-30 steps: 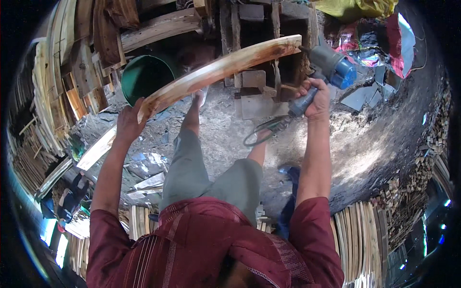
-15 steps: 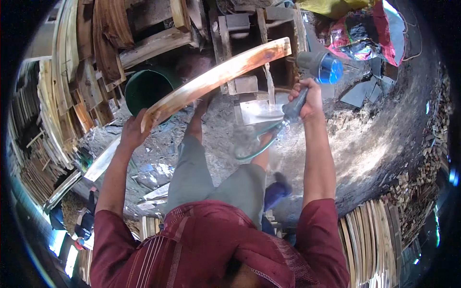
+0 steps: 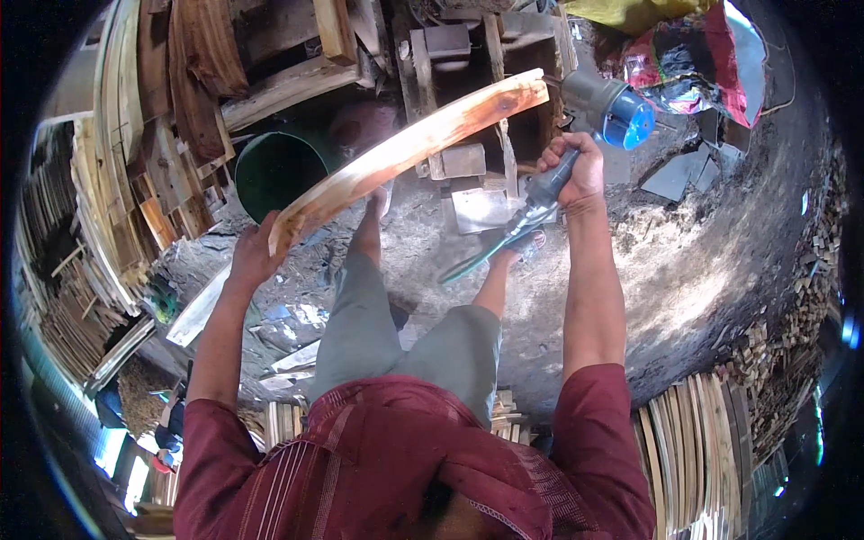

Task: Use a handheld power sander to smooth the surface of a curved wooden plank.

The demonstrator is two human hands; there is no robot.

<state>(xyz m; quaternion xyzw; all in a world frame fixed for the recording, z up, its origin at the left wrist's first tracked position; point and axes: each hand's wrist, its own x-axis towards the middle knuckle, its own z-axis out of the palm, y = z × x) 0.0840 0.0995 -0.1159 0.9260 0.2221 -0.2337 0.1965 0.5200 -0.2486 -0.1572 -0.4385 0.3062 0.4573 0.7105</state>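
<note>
Seated worker, viewed from above, near to far. Nearest the camera are the maroon sleeves and grey-green trousers of the person; flat bundles of pale wooden slats (image 3: 693, 450) lie on the ground at either side.

Left hand (image 3: 255, 254) — fingers closed around the lower end of a long curved wooden strip (image 3: 405, 153), which rises diagonally up and to the right, its far end reaching just beside the tool head. The strip is held off the ground, above the knees.

Right hand (image 3: 571, 171) — clamped on the dark handle of a handheld power tool (image 3: 605, 106) with a grey body and blue end cap; a green cord (image 3: 490, 252) trails down from the handle toward the legs.

Step in hand, as judged: the tool is being brought to the upper end of the strip for shaping or smoothing. The next move calls for a firm left-hand hold so the strip does not swing, and for steady contact of the tool head along the edge.

Beyond the strip stand a dark green bucket (image 3: 279, 171) and stacked timber offcuts (image 3: 180, 108). Farthest, at upper right, lie crumpled red and yellow bags (image 3: 684, 54) — their markings too small to make out.
</note>
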